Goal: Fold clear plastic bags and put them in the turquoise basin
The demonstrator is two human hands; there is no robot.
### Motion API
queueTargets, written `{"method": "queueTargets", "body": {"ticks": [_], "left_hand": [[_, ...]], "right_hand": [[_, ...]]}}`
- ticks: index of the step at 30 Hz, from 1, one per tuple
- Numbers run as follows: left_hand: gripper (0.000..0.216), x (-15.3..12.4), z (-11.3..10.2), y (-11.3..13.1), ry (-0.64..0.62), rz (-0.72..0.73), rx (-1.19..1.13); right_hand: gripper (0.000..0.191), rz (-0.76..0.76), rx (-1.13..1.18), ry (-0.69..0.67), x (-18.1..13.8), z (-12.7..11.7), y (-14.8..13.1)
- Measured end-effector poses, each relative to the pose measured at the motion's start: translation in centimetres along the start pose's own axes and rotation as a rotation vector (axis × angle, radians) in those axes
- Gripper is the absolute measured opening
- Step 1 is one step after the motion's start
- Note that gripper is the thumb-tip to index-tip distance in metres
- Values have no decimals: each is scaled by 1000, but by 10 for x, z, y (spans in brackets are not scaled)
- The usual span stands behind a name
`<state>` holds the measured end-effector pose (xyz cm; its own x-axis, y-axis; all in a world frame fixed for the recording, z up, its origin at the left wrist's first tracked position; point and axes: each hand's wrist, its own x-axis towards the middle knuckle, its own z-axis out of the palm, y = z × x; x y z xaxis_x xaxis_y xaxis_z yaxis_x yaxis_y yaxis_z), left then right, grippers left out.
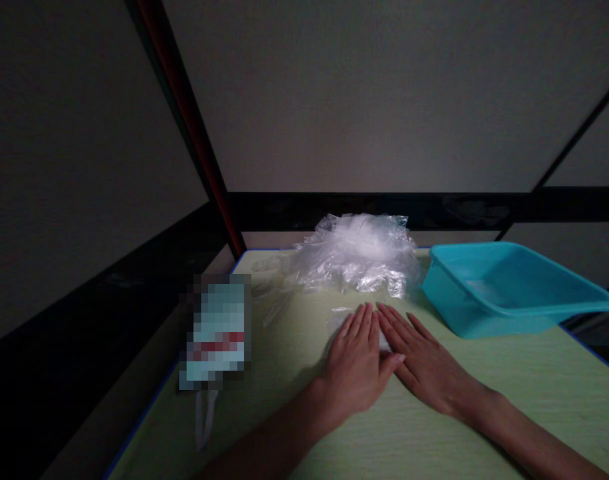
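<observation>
ok, left hand [357, 363] and right hand [429, 367] are laid flat side by side, palms down, fingers straight and unclenched. clear plastic piece [338, 321] is partly covered by the fingers, edge exposed at 11 o'clock of the left. crumpled clear plastic pile [364, 257] is heaped at 12, teal basin [447, 307] parked at 2, pixelated item [218, 313] set at 9. all supported by pale green table [274, 373].
</observation>
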<state>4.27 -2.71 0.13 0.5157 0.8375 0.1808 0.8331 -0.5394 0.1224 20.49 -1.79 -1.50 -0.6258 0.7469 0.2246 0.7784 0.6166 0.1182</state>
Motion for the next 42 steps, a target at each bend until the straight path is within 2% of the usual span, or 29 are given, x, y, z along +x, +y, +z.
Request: {"method": "queueTargets", "body": {"ticks": [16, 30, 42], "left_hand": [[67, -5, 0, -10, 31, -30, 43], [62, -8, -1, -17, 92, -19, 90], [60, -22, -7, -46, 26, -85, 155]], "right_hand": [[56, 17, 34, 21, 1, 0, -1], [56, 55, 94, -34, 5, -10, -4], [56, 84, 109, -83, 7, -14, -6]]}}
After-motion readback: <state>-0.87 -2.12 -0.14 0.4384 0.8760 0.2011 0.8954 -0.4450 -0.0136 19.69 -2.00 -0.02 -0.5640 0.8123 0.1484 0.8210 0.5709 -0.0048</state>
